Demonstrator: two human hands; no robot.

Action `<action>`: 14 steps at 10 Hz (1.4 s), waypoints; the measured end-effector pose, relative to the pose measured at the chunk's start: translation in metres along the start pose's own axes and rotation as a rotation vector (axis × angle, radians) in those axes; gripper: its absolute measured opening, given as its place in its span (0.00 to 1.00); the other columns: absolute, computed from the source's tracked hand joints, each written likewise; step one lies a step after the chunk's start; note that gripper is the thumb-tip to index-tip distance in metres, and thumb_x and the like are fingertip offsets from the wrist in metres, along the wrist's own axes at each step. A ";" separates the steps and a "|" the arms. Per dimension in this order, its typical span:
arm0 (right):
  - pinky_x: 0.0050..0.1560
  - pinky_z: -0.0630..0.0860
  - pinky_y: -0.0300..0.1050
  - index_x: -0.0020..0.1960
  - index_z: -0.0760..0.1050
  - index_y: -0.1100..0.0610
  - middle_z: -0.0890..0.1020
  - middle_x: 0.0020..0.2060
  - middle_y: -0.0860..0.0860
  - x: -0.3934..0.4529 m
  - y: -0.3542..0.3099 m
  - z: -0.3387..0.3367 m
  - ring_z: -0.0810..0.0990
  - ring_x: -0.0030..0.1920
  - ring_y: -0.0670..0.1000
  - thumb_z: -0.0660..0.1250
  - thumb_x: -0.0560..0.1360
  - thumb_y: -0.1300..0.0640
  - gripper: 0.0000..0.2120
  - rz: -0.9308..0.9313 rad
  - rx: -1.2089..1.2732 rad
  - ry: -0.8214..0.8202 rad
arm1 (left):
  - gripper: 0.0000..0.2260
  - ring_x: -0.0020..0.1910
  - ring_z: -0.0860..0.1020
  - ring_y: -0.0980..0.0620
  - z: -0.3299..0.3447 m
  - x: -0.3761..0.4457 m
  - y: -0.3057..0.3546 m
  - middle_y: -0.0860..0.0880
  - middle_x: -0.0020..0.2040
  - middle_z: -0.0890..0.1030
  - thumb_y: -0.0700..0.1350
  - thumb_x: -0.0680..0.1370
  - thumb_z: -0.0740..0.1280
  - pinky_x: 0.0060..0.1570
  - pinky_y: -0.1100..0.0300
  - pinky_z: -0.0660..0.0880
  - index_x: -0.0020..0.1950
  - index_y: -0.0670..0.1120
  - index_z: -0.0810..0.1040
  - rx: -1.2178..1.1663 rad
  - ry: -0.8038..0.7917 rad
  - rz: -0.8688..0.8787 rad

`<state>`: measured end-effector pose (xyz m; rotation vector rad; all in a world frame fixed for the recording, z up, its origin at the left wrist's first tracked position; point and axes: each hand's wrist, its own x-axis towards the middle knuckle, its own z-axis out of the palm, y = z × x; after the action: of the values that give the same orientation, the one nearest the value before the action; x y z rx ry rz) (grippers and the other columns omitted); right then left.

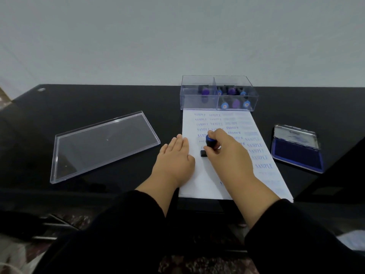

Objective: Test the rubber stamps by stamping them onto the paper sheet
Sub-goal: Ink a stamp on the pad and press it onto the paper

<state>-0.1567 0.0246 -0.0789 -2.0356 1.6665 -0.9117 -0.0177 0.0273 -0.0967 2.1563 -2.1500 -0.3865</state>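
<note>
While the left hand [175, 155] lies flat, fingers straight, across the left edge of the paper sheet [205, 180], the right hand [227, 150] grips a blue-topped rubber stamp [209, 142], its black base on the sheet. Printed rows read SAMPLE and FRAGILE. Beyond the sheet: clear box [219, 93] with more stamps. Right: open ink pad [297, 153]. Left: clear lid [102, 144] on the black table [79, 103].

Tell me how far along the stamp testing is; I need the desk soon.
Well underway: the paper sheet already carries many SAMPLE and FRAGILE prints. In hand: the right hand presses a stamp down while the left hand flattens the sheet's edge. Left: several stamps wait in the clear box; which are tested, I cannot tell.
</note>
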 end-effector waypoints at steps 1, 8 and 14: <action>0.41 0.67 0.41 0.55 0.73 0.49 0.73 0.45 0.39 0.000 0.000 0.000 0.73 0.43 0.45 0.65 0.76 0.57 0.09 0.007 0.016 0.005 | 0.25 0.77 0.42 0.52 0.000 0.000 0.000 0.47 0.79 0.42 0.45 0.82 0.45 0.74 0.56 0.41 0.78 0.44 0.43 0.001 0.000 -0.001; 0.42 0.67 0.38 0.55 0.73 0.51 0.75 0.38 0.42 0.007 0.008 -0.027 0.76 0.41 0.47 0.68 0.75 0.57 0.10 0.048 0.198 0.143 | 0.24 0.77 0.42 0.53 -0.003 -0.002 0.001 0.48 0.79 0.41 0.45 0.83 0.45 0.74 0.56 0.40 0.78 0.44 0.42 0.010 -0.026 -0.013; 0.35 0.69 0.39 0.57 0.71 0.52 0.73 0.37 0.39 0.003 0.037 -0.052 0.75 0.39 0.45 0.68 0.75 0.56 0.12 0.089 0.201 0.157 | 0.24 0.77 0.42 0.54 -0.002 0.000 0.001 0.49 0.79 0.42 0.45 0.83 0.44 0.74 0.57 0.41 0.78 0.45 0.43 0.011 -0.015 -0.026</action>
<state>-0.2186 0.0193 -0.0639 -1.7843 1.6548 -1.1821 -0.0188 0.0276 -0.0947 2.1961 -2.1392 -0.3949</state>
